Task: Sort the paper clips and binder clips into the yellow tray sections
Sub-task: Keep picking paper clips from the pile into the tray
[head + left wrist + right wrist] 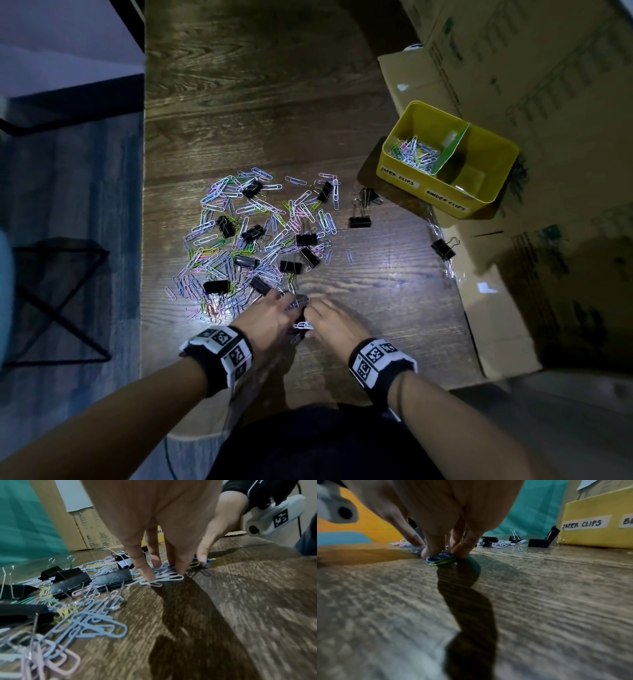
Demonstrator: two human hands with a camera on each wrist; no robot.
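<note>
A mixed pile of pastel paper clips and several black binder clips lies on the dark wooden table. My left hand sits at the pile's near edge, its straight fingers pressing on paper clips. Right beside it, my right hand pinches a small bunch of blue and green paper clips against the tabletop. The yellow tray stands at the far right, labelled PAPER CLIPS and BINDER CLIPS. Its left section holds paper clips.
Cardboard boxes and flattened cardboard line the table's right side, and one binder clip lies at their edge. To the left are a blue rug and a black wire frame. Bare wood lies right of my hands.
</note>
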